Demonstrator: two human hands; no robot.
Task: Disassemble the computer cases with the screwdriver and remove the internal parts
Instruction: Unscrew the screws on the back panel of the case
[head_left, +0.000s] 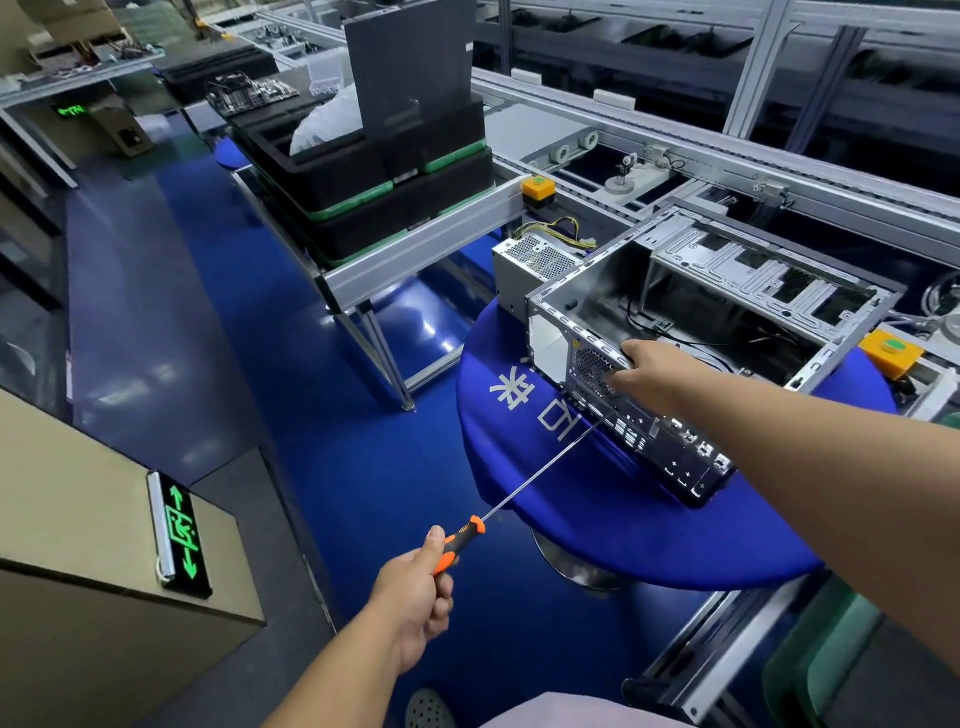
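Blue round table (597, 530) over glossy blue floor (311, 415) bears the open computer case (691, 332).

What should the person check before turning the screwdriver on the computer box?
1. Screwdriver held firmly by the left hand: ok.
2. Right hand steadying the computer case at its top back edge: ok.
3. Tip reaches the case's back panel: ok.
4. Tip seated in a screw: cannot tell.
5. Case resting on the blue round table: ok.
6. Power supply already outside the case: ok.
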